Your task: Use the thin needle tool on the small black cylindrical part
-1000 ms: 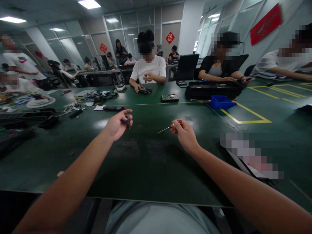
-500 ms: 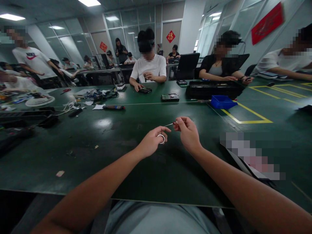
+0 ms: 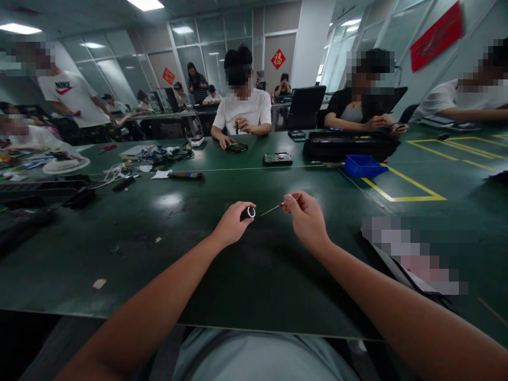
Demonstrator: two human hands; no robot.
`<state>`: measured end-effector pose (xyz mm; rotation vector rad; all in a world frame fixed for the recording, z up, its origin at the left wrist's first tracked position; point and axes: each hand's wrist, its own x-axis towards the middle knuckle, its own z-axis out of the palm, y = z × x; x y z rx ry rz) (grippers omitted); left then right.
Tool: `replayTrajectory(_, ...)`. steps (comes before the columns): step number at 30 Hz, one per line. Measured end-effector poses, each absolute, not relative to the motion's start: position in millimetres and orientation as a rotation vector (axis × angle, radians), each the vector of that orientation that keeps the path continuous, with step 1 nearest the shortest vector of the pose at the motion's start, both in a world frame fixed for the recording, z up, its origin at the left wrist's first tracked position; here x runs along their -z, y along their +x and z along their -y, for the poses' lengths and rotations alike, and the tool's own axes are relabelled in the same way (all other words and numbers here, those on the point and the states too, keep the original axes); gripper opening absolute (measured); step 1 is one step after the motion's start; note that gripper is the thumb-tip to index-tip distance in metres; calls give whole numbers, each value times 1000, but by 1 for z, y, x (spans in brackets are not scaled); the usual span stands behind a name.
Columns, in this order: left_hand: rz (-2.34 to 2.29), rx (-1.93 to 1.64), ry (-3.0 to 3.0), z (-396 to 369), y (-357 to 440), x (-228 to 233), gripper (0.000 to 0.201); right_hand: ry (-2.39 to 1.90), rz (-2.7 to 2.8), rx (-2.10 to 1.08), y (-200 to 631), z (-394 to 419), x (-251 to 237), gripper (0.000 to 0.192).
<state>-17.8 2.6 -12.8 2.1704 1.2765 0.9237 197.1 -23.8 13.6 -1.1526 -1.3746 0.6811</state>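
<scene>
With the left hand (image 3: 232, 225) pinching a small ringed cylinder (image 3: 249, 212) and the right hand (image 3: 305, 217) gripping a thin driver (image 3: 278, 206), the tip stands just short of the ring, not yet inserted.

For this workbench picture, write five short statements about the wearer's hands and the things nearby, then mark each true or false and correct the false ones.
1. The left hand holds a small dark cylinder with a bright ring at its end. True.
2. The right hand holds a hammer. False: it pinches a thin metal rod with a red end.
3. The rod's tip is inside the ring. False: a gap shows between them.
4. A blue tray sits on the green table to the right, beyond the hands. True.
5. Both hands rest flat on the table. False: both are raised, gripping things.
</scene>
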Motion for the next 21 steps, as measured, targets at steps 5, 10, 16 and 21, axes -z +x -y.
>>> replayTrajectory(5, -1268, -981, 2142, 0, -18, 8, 44, -1049, 1362, -783, 195, 23, -10, 26)
replayTrajectory(10, -1269, -962, 2146, 1, -16, 8, 43, -1071, 1365, -806, 194, 20, -6, 28)
replayTrajectory(16, -1228, -978, 2182, -1, -19, 11, 41, -1069, 1339, -800, 194, 20, -5, 24)
replayTrajectory(21, -1211, -971, 2194, -2, -20, 13, 41, -1062, 1334, -817, 195, 19, -6, 25)
